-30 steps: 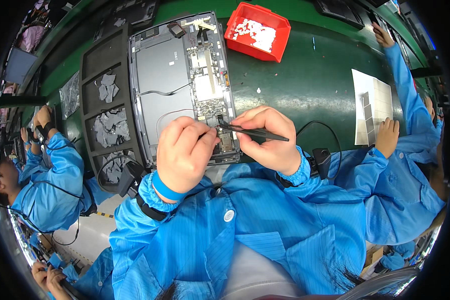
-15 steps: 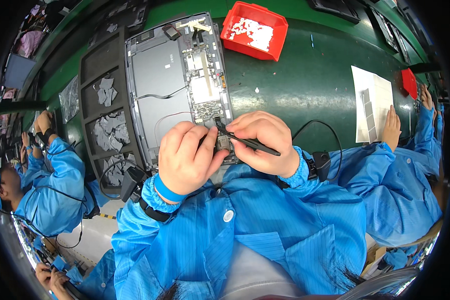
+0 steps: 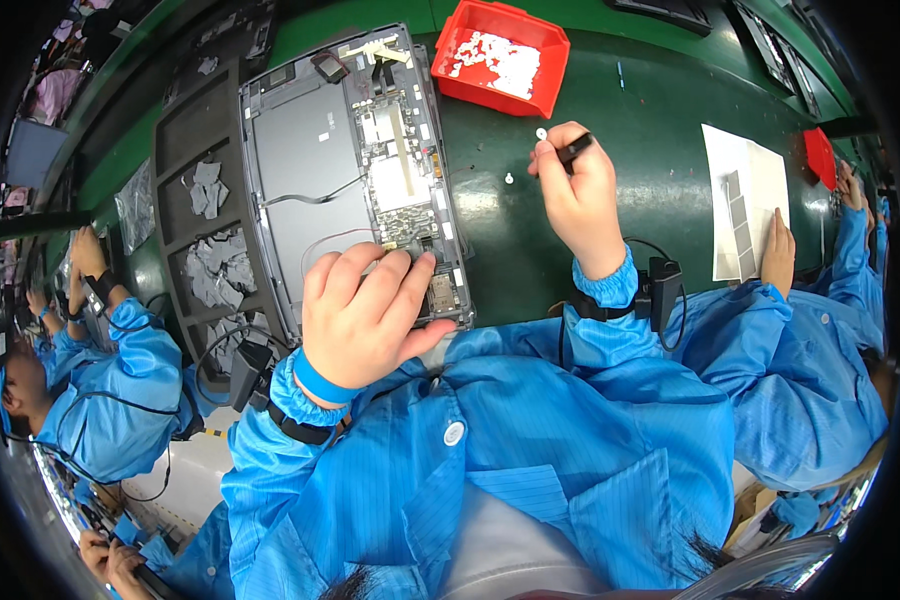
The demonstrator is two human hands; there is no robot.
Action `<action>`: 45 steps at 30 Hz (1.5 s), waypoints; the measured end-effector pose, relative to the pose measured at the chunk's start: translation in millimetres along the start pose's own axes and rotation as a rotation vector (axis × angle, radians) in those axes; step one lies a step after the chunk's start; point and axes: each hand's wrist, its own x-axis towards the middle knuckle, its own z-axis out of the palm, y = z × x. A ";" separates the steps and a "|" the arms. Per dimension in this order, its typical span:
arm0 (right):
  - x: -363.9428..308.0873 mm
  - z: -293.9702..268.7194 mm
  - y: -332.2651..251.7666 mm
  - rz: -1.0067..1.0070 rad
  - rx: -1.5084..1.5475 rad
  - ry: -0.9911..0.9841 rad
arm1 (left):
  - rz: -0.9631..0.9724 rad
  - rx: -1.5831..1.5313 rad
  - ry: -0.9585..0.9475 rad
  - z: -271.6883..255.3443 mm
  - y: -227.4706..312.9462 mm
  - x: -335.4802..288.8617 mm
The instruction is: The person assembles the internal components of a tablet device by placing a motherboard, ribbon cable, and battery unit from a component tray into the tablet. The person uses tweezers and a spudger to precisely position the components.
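An opened flat grey device (image 3: pixel 305 160), like a tablet or laptop housing, has its circuit board (image 3: pixel 398 180) showing along the right side. My left hand (image 3: pixel 365 310) rests over its near end, fingers spread and fingertips touching the board; what lies beneath the palm is hidden. Off to the right, my right hand (image 3: pixel 582 205) is above the green table. Its curled fingers grip black tweezers (image 3: pixel 575 150), whose other end is hidden by the hand. A small white round piece (image 3: pixel 541 133) shows at its thumb and fingertip. Another small white piece (image 3: pixel 509 179) lies on the table nearby.
A red bin (image 3: pixel 490 95) of white bits stands beyond my right hand. Left of the device is a dark compartment tray (image 3: pixel 175 228) with grey scraps. A printed sheet (image 3: pixel 765 190) lies at right beside a co-worker's hand (image 3: pixel 778 258). Another person works at left.
My right hand has left the board and moved right and away from me, carrying the tweezers, toward the red bin. My left hand stays on the device, its fingers now more spread.
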 end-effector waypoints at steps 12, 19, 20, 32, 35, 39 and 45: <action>-9.6 0.2 3.7 0.055 -0.127 0.077 | 0.057 0.156 -0.008 4.6 2.1 -4.4; -16.5 -3.1 0.3 0.037 -0.126 0.062 | 0.086 0.154 0.008 4.4 3.6 -3.5; -15.8 -2.8 -0.5 0.035 -0.122 0.067 | 0.086 0.152 0.007 4.6 2.0 -1.9; -16.6 -4.5 -6.0 0.018 -0.116 0.049 | 0.074 0.142 -0.060 2.1 1.2 3.9; -18.7 -2.0 -4.0 0.022 0.081 0.106 | 0.067 0.134 -0.075 1.7 -0.2 5.6; -22.0 -13.1 -7.7 -0.235 -0.028 0.155 | 0.053 0.110 -0.060 -0.7 -1.4 0.5; -34.6 -12.4 -16.0 0.033 0.305 0.136 | 0.033 0.020 -0.046 -0.7 -6.9 -1.7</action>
